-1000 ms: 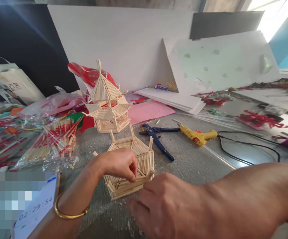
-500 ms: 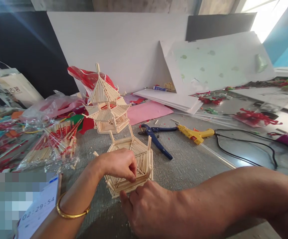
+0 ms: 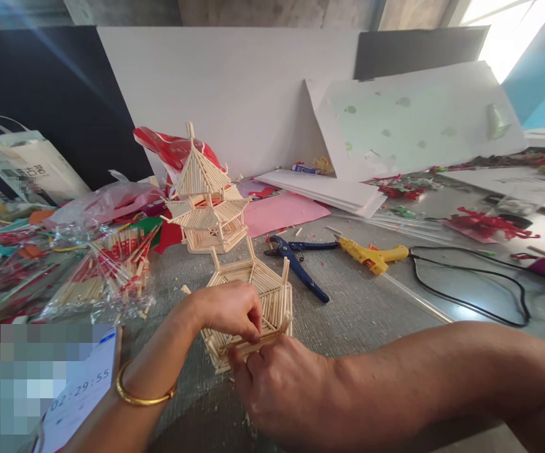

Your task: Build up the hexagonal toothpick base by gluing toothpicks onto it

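Observation:
A six-sided base of glued wooden sticks [image 3: 272, 286] stands in front of me, with short posts rising at its corners. My left hand [image 3: 234, 308], a gold bangle at its wrist, reaches over the base with fingers curled down. Its fingertips meet a wooden stick [image 3: 248, 344] along the near side. My right hand [image 3: 276, 384] is closed at the outer face of that side, its index fingertip and thumb area against the same stick. The right fingertips are partly hidden. Behind stands a stick pagoda [image 3: 209, 217] with a pointed roof.
Blue cutters [image 3: 300, 267] and a yellow glue gun [image 3: 371, 255] with a black cord lie right of the base. Bagged sticks [image 3: 112, 270] lie left. A phone [image 3: 81, 390] showing a timer is near my left forearm. White boards [image 3: 324, 189] are stacked behind.
The view has shifted slightly, moving the scene a little to the right. My right index fingertip has risen a little against the near-side stick. My left hand stays at the same spot on the base.

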### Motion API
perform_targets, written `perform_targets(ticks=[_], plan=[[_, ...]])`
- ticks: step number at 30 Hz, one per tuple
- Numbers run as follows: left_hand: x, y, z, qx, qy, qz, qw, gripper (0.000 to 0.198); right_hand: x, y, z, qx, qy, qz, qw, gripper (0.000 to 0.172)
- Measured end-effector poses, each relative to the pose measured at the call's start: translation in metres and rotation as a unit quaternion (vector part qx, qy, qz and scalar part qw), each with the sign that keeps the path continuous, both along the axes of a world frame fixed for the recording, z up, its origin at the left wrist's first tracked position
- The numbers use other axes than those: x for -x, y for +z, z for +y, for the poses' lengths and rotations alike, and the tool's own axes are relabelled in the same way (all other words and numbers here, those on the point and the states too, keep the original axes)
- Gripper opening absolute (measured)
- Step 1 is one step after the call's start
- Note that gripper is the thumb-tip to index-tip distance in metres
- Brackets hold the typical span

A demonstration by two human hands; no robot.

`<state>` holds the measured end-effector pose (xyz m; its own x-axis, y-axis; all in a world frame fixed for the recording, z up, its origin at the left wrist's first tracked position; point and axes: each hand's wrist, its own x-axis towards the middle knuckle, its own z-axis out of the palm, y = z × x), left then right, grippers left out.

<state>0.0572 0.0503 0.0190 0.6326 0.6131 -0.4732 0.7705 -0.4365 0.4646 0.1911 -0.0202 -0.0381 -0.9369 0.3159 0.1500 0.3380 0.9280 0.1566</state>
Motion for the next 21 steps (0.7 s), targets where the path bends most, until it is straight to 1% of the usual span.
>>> perform_targets(ticks=[4,7,10,14,19,21], plan=[[0.001,0.0,0.0,0.001,-0.001,-0.001,1.0,0.017,0.0,0.004,0.001,-0.016,-0.004,0.011,1.0,0.026],[0.001,-0.002,0.001,0.0,-0.003,-0.002,1.0,0.019,0.003,0.006,0.002,-0.041,-0.01,0.039,0.998,0.024],[0.001,-0.003,0.001,-0.003,-0.006,-0.004,1.0,0.02,0.01,0.002,0.005,-0.048,-0.036,0.052,0.997,0.023],[0.0,-0.001,0.001,-0.007,-0.008,-0.011,1.0,0.019,0.019,-0.001,0.007,-0.023,-0.08,0.038,0.996,0.02],[0.0,-0.001,0.002,-0.005,-0.012,-0.022,1.0,0.014,0.023,0.007,0.008,0.006,-0.044,-0.005,0.999,0.013],[0.001,-0.003,0.003,-0.003,-0.016,-0.028,0.999,0.012,0.023,0.009,0.008,0.011,-0.042,-0.013,0.999,0.012]])
